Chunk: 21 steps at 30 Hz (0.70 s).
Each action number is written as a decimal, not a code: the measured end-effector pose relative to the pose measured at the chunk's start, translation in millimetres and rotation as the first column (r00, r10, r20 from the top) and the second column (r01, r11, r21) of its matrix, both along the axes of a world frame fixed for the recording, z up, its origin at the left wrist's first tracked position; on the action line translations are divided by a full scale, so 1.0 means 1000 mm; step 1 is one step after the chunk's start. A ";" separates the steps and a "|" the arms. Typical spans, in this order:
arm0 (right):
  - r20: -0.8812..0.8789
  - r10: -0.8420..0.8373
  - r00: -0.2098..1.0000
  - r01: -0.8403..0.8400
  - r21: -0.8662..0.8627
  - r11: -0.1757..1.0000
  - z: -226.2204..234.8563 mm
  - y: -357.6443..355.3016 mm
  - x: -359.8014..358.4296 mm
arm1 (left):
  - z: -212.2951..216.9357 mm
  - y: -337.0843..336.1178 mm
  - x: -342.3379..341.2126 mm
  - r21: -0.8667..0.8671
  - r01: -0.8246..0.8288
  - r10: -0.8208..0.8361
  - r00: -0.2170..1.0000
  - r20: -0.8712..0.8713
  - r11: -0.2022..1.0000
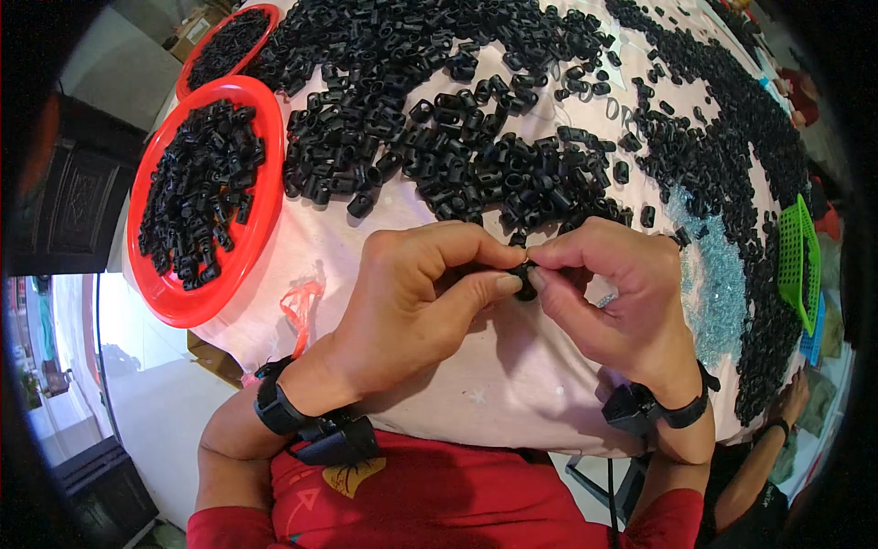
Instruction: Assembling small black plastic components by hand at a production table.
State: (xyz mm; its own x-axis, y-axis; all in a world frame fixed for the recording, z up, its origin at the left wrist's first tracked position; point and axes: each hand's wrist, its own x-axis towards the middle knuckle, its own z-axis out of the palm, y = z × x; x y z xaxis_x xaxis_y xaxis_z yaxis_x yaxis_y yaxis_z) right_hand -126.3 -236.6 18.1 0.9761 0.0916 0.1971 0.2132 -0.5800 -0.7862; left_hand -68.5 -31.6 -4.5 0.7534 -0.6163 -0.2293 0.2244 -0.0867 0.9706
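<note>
Left hand (416, 293) and right hand (608, 284) meet fingertip to fingertip, both pinching one small black plastic piece (525, 279) between thumbs and forefingers, just above the pale cloth-covered tabletop (512, 375). Black straps sit on both wrists. Just beyond the hands lies a dense heap of glossy black ring-shaped parts (457, 137). Far left of the left hand, a round red plastic tray (251, 229) holds more.
</note>
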 end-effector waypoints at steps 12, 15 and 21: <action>0.171 -0.078 0.982 0.090 -0.064 0.994 -0.010 0.009 0.004 | 0.000 -0.005 0.002 -0.055 -0.061 0.055 0.992 -0.114 0.997; 0.275 0.028 0.961 0.022 -0.175 0.984 -0.006 0.008 0.004 | 0.004 -0.004 0.006 -0.060 -0.029 0.013 0.971 -0.240 0.998; 0.396 0.113 0.911 0.012 -0.300 0.954 -0.005 0.006 0.003 | -0.004 -0.004 0.007 -0.182 -0.019 -0.029 0.965 -0.259 0.983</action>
